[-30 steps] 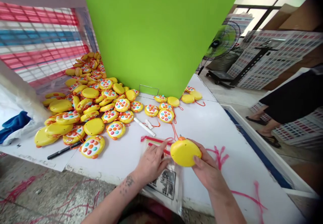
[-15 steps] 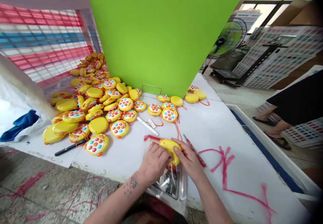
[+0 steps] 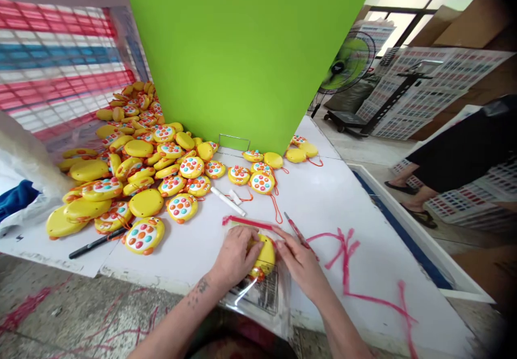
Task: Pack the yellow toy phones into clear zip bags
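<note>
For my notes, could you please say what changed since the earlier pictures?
The yellow toy moved left, at least partly into the clear bag; the left hand touches it, the right hand seems to have let go. Toy pile and black marker stayed.

Partly in the bag (image 3: 264,298) lies one toy (image 3: 265,254); left of the bag, a pile (image 3: 131,166); behind it, a marker (image 3: 228,201) and, farther, the panel (image 3: 250,62).
</note>
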Available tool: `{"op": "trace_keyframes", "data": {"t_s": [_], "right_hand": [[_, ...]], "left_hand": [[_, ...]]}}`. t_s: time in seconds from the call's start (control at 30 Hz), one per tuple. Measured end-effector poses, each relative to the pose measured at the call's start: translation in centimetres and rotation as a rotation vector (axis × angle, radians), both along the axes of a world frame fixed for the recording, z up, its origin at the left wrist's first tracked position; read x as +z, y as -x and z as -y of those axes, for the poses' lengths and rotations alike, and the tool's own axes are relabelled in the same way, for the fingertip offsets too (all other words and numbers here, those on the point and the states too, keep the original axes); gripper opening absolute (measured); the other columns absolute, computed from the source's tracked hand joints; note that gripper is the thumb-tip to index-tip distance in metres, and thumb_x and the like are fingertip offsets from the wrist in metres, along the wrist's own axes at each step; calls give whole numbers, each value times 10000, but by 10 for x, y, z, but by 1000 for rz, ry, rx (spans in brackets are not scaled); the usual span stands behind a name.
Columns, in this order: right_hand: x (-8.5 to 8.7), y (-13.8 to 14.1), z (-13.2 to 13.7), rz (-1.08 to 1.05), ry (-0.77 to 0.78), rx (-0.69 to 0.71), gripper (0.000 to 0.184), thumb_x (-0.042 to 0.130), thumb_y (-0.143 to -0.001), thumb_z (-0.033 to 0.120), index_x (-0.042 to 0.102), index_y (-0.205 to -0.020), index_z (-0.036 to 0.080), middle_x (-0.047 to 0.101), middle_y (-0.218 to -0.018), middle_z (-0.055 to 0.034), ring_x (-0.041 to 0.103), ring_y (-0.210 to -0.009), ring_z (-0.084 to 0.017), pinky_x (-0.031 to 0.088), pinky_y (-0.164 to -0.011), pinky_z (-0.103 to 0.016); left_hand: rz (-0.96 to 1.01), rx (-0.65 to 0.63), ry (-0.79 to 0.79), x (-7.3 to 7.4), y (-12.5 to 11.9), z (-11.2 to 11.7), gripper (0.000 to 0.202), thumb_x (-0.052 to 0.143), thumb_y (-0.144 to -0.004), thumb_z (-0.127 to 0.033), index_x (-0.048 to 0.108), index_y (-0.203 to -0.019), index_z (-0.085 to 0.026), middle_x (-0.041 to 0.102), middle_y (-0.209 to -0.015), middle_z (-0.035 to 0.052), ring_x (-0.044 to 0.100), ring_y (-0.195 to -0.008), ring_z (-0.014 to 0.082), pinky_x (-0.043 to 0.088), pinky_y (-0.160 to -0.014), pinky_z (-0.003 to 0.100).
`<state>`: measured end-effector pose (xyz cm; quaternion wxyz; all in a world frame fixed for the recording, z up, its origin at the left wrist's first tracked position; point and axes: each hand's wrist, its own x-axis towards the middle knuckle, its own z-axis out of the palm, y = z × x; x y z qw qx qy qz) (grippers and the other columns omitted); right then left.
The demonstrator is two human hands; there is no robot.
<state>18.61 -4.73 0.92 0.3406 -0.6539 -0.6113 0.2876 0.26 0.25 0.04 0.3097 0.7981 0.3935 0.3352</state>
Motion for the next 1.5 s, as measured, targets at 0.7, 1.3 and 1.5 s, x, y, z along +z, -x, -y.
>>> {"op": "trace_keyframes", "data": {"t_s": [0.7,1.3,1.5], "right_hand": [[25,32,16,-448,-289,-156,377,479,-925,356,520,-1284,248,731,-902,-48,676,-704,-170,575,-644,-316],[35,58,-4,410,-806,84,453,494,-887,81,484,-1322,205,714,-1017,-79,660,-889,-208,530,-792,-353],[27,33,-9,230,-585,-201,250,472,-880,175,598,-1091,220,695,-934,-65,637,-766,-182,527,-679,-312]], "left_hand": [[538,47,725,27,19,10,392,594,-788,-499,588,-948,-142,622,-822,44,573,-736,161,456,-672,269],[24,-34,293,62,10,28,278,382,-919,-233,601,-1078,-168,706,-976,93,658,-853,212,483,-742,286],[-47,-64,277,55,7,25,324,377,-906,-201,579,-1158,-199,707,-1026,90,664,-905,217,487,-795,311]]}}
